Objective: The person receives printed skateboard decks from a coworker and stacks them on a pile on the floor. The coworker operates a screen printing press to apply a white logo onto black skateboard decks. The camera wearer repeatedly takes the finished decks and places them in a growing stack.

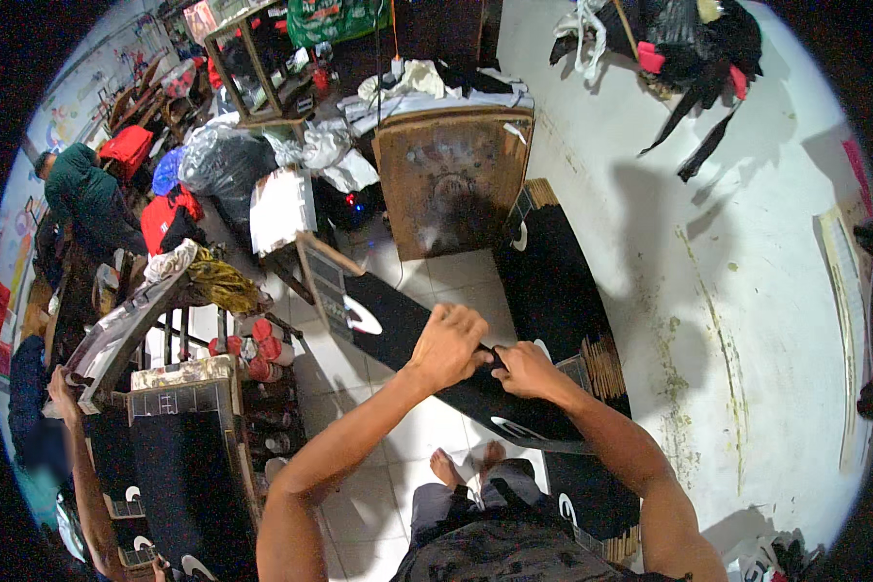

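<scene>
In front of my body a long flat board (322, 274) lies slantwise, covered with black cloth (393, 315). White rounded shapes show on the cloth near both ends. My left hand (448, 346) is closed at the middle of the board, its fingers pinching the black cloth. Just to its right, my right hand (529, 372) is also closed, with thumb and fingers gripping the cloth at the same spot. A small fold of cloth sticks up between the two hands. The fingertips are partly hidden.
Similar cloth-covered boards are stacked (563, 276) along the white wall at right. More boards (179, 466) lie at left, where another person's arm (87, 485) reaches in. A wooden cabinet (451, 189) stands ahead. Red-and-white cans (267, 344) and plastic bags (225, 160) sit at left.
</scene>
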`<action>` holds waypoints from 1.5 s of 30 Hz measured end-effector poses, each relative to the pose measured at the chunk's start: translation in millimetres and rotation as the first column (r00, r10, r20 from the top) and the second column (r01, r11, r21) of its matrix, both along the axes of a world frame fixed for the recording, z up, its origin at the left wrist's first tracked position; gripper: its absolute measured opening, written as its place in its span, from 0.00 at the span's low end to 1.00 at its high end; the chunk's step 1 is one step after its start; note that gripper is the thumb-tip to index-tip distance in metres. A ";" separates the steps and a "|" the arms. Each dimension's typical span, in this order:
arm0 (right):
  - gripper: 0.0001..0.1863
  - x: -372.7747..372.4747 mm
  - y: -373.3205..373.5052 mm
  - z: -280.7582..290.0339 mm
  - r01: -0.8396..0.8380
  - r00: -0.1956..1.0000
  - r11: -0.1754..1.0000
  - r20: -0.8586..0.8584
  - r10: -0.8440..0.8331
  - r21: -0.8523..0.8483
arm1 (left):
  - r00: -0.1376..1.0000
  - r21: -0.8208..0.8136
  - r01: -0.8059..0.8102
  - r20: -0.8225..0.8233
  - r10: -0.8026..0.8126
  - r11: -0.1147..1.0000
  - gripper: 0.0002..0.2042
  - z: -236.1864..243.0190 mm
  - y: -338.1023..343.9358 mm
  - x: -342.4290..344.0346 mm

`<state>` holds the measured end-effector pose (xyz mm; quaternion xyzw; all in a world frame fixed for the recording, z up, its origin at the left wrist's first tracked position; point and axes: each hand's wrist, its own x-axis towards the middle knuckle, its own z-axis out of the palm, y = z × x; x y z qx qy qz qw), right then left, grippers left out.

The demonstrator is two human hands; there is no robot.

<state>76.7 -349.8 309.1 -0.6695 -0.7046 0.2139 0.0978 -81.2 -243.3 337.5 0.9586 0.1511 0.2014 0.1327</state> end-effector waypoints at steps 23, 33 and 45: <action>0.15 275.5 81.3 -271.4 0.607 0.789 0.713 0.161 -0.593 -0.351 | 0.600 -0.640 -0.764 -0.662 0.449 0.079 0.14 -278.0 -65.0 32.9; 0.15 338.7 134.9 -350.0 0.664 0.746 0.701 0.290 -0.599 -0.259 | 0.488 -0.555 -0.830 -0.768 0.416 -0.051 0.17 -293.1 -66.5 24.7; 0.13 367.9 182.6 -366.8 0.608 0.760 0.769 0.424 -0.492 -0.199 | 0.399 -0.456 -0.886 -0.838 0.371 -0.077 0.18 -298.0 -81.2 21.0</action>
